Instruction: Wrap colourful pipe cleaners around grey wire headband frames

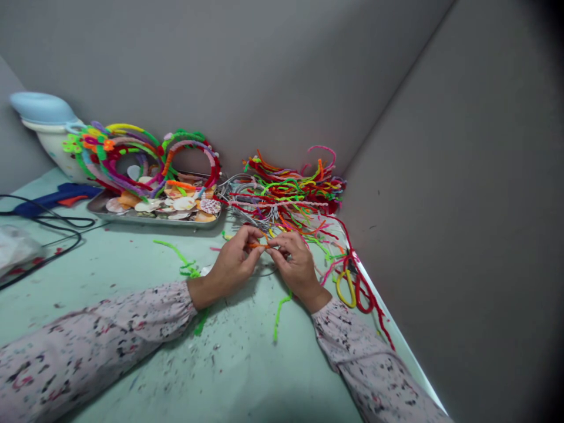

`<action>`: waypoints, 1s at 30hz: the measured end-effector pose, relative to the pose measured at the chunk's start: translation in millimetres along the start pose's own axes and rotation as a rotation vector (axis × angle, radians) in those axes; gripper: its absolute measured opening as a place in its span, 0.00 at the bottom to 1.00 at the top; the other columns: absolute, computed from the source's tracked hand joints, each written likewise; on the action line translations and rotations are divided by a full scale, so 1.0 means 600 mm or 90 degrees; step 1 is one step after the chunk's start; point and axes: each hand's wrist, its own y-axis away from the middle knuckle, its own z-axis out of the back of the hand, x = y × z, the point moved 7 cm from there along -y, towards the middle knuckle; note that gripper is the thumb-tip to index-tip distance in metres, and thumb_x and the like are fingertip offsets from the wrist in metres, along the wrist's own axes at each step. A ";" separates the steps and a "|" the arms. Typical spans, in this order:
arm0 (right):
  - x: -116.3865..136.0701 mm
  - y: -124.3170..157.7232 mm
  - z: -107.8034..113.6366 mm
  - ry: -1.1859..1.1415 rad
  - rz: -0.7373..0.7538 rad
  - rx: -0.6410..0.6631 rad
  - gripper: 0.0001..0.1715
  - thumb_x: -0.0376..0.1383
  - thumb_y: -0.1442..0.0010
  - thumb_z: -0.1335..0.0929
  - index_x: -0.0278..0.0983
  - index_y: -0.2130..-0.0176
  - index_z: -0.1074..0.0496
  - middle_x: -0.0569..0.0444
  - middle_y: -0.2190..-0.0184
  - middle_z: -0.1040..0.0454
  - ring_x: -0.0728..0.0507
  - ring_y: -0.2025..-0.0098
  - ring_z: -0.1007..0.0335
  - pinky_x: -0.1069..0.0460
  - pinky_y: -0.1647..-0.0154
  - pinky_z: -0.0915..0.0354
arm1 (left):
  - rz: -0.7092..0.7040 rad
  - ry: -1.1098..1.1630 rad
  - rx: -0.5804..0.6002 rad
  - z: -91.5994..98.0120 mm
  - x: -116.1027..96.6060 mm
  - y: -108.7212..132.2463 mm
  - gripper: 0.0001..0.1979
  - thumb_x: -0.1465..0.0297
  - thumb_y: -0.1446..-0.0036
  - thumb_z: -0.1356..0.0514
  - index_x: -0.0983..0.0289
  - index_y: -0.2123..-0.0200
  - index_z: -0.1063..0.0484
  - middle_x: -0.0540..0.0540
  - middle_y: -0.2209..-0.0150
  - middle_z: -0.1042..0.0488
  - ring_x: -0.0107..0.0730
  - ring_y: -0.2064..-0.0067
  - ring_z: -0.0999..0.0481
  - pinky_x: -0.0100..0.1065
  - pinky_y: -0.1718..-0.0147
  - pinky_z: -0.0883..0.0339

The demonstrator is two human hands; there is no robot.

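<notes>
My left hand [235, 260] and my right hand [297, 264] meet over the middle of the table, fingertips almost touching. Between them is a thin orange pipe cleaner [259, 245], pinched by both thumbs and forefingers. Fingers cover much of it, so its full shape is hidden. A bright green pipe cleaner [277, 320] lies on the table below my right hand, its upper end hidden under the hand. Left of my left hand lies another green pipe cleaner [173, 251], tangled at its lower end.
A metal tray [163, 222] of seashells stands at the back, with headbands [132, 141] wrapped in colourful pipe cleaners on it. A blue glue gun [39, 201] and black cable lie left. Loose pipe cleaners [291, 188] pile up near the wall. Scissors with yellow handles [346, 289] rest at the right edge.
</notes>
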 end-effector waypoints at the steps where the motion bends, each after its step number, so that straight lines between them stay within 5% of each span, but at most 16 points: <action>1: 0.000 0.000 0.000 0.000 0.002 0.001 0.08 0.34 0.39 0.32 0.41 0.58 0.26 0.51 0.58 0.31 0.45 0.56 0.30 0.49 0.56 0.30 | 0.000 0.000 0.000 0.000 0.001 0.000 0.09 0.71 0.42 0.44 0.63 0.57 0.37 0.54 0.60 0.29 0.32 0.62 0.29 0.33 0.62 0.34; 17: 0.001 -0.003 -0.006 0.043 0.000 0.050 0.04 0.35 0.39 0.33 0.38 0.62 0.27 0.51 0.59 0.27 0.44 0.58 0.31 0.50 0.57 0.34 | -0.005 -0.003 0.007 -0.004 0.004 0.004 0.10 0.72 0.42 0.44 0.63 0.56 0.37 0.54 0.60 0.30 0.31 0.62 0.29 0.34 0.61 0.34; 24: -0.001 -0.003 -0.008 -0.029 -0.042 0.065 0.06 0.36 0.38 0.34 0.38 0.60 0.28 0.51 0.59 0.28 0.47 0.65 0.31 0.53 0.67 0.35 | 0.003 0.003 0.011 -0.004 0.004 0.002 0.09 0.71 0.41 0.44 0.63 0.56 0.37 0.54 0.60 0.31 0.30 0.62 0.29 0.34 0.62 0.34; 30: -0.001 -0.004 -0.006 -0.047 -0.046 0.058 0.08 0.37 0.36 0.36 0.39 0.62 0.28 0.51 0.59 0.27 0.45 0.56 0.30 0.49 0.54 0.35 | -0.005 -0.015 0.013 -0.005 0.000 0.002 0.09 0.72 0.42 0.44 0.63 0.57 0.37 0.54 0.61 0.30 0.31 0.62 0.30 0.34 0.61 0.34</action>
